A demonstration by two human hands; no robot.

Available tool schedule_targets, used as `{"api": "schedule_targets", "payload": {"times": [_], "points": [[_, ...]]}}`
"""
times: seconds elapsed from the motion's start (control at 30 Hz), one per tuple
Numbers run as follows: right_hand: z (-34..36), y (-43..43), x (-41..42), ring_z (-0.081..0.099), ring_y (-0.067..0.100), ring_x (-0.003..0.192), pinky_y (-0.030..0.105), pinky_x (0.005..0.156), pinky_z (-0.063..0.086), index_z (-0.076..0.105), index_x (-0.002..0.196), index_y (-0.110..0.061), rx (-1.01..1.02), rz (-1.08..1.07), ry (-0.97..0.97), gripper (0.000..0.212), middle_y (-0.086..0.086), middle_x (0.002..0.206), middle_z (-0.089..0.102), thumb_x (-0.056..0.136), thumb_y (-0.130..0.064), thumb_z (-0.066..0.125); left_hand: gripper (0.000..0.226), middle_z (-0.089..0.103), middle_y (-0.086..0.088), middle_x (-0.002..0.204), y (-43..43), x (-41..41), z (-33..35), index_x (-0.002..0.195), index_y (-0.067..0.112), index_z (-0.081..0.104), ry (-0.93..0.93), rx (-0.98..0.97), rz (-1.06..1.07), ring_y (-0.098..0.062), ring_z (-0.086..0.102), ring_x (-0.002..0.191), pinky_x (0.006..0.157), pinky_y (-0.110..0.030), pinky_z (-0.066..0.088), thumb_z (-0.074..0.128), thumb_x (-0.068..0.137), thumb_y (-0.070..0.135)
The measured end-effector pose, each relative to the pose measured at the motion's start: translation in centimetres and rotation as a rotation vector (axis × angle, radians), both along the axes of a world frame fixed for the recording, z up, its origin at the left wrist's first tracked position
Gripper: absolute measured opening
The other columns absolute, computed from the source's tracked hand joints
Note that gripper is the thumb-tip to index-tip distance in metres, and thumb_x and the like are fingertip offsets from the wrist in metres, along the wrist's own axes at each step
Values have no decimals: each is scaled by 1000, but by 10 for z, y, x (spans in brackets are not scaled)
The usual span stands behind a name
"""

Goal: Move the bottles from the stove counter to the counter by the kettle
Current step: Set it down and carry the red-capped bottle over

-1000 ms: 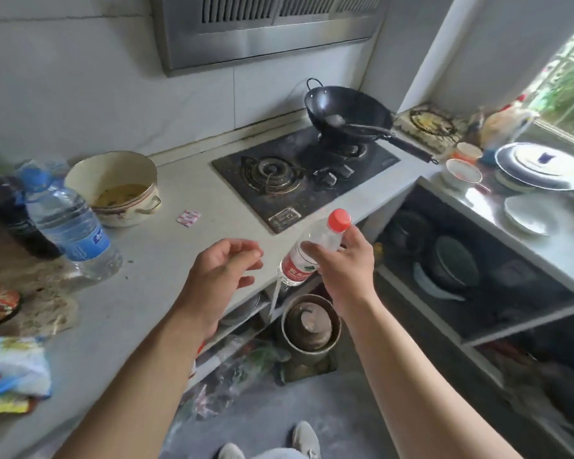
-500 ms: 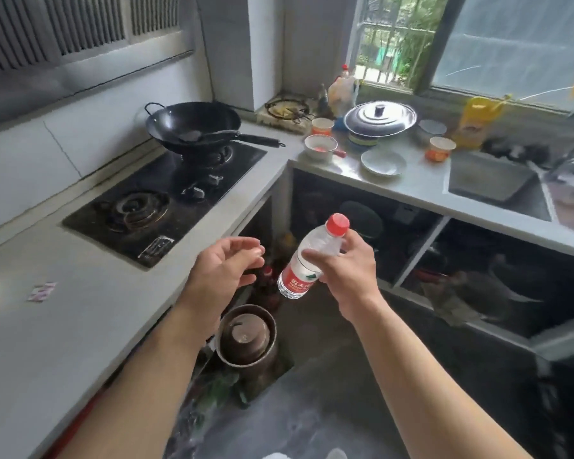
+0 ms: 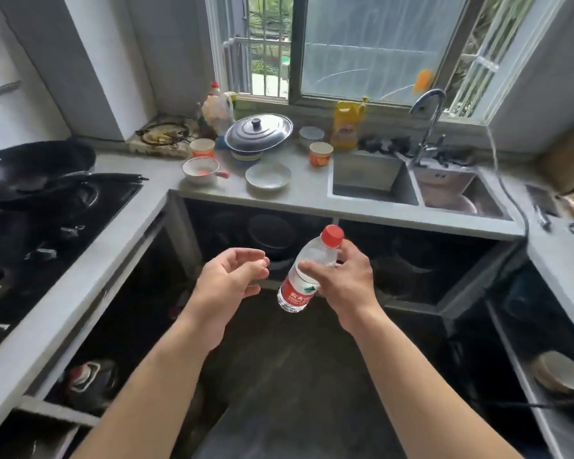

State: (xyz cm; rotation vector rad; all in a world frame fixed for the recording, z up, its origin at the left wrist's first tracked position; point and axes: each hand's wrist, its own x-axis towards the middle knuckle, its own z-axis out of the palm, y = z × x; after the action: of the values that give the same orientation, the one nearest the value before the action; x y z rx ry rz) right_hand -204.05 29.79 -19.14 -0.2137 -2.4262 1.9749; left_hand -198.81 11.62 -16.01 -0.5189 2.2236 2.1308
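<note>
My right hand (image 3: 343, 283) grips a small clear water bottle (image 3: 307, 271) with a red cap and a red label. The bottle is tilted, cap up and to the right, held in the air over the floor in front of the sink counter. My left hand (image 3: 227, 288) hovers just left of the bottle with its fingers loosely curled and holds nothing. The stove counter (image 3: 80, 260) runs along the left. No kettle shows in this view.
A black wok (image 3: 24, 170) sits on the stove at the left. The far counter (image 3: 312, 197) carries a lidded pot (image 3: 259, 132), bowls, cups, a plate and a yellow jug. A double sink (image 3: 375, 177) with a tap lies to the right. Another counter (image 3: 564, 256) runs along the right edge.
The view has swung right, from the stove counter to the sink and window. My right hand keeps the bottle in front of me; the big blue-capped bottle has left the view.
</note>
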Motion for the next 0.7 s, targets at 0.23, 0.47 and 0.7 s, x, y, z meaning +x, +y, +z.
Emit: {"api": "schedule_targets", "payload": {"times": [0.23,0.47,0.7], "points": [[-9,80,-40,74,17,97,47,89,63,69,111,-28,22,-197,-5,41,-7,102,74,77,-23,89,16,76,-4,119,65,-80,-5,111,21,72,-13,-9,-221,-22,71,115,105,-52,56,71,96,21],[-14,148,-89,75,15,94,48,86,64,71,103,-29,79,-454,-32,32,-6,99,76,77,-24,89,14,77,-1,116,135,-182,-14,110,23,72,-25,22,-469,-16,73,110,104,-47,58,71,96,23],[-2,196,-123,74,17,97,45,88,64,69,106,-29,74,-704,-23,33,-6,103,74,79,-25,87,14,76,-2,117,190,-266,-10,111,23,72,-51,37,-694,-17,72,111,104,-45,57,70,97,23]]}}
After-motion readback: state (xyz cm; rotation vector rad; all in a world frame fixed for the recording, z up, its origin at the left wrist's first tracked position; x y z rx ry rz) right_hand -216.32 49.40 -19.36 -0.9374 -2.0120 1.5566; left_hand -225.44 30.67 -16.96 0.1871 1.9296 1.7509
